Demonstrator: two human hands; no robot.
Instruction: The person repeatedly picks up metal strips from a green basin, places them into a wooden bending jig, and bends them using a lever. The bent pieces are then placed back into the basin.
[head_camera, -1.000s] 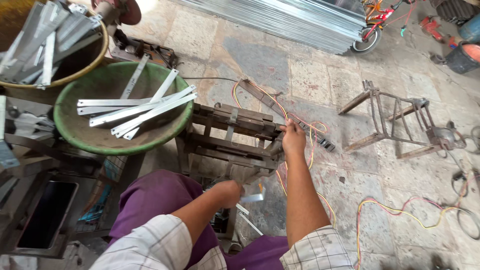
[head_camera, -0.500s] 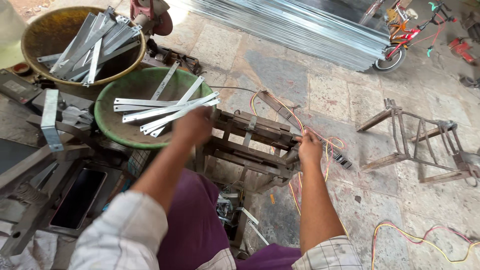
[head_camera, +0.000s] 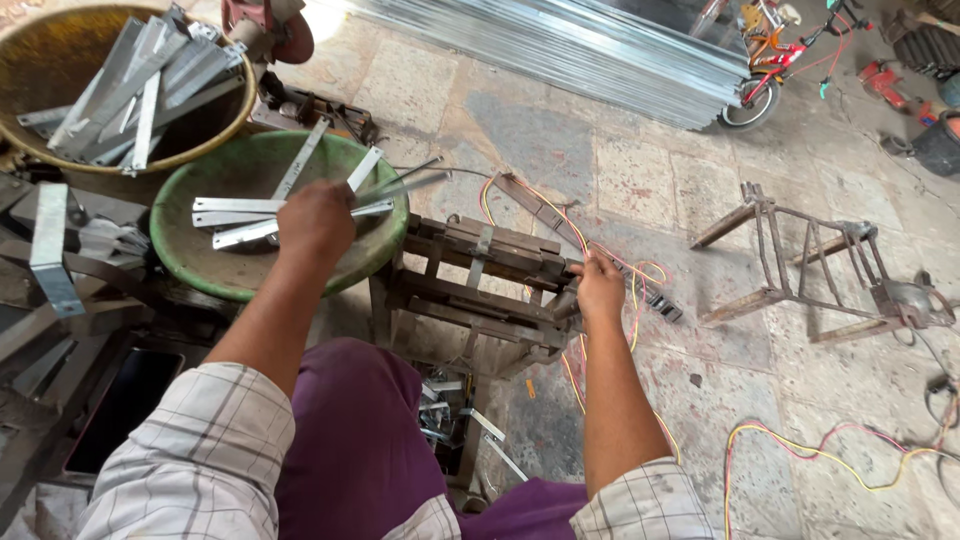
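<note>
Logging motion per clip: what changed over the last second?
The left hand rose from the lap, reached out to the green basin and took hold of a metal strip. The right hand stayed on the wooden stand's far end.

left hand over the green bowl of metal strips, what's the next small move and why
Probably lift one flat grey metal strip out of the round green bowl toward the wooden jig. The left hand already has its grip on strips there, while the right hand waits at the jig's far end.
</note>
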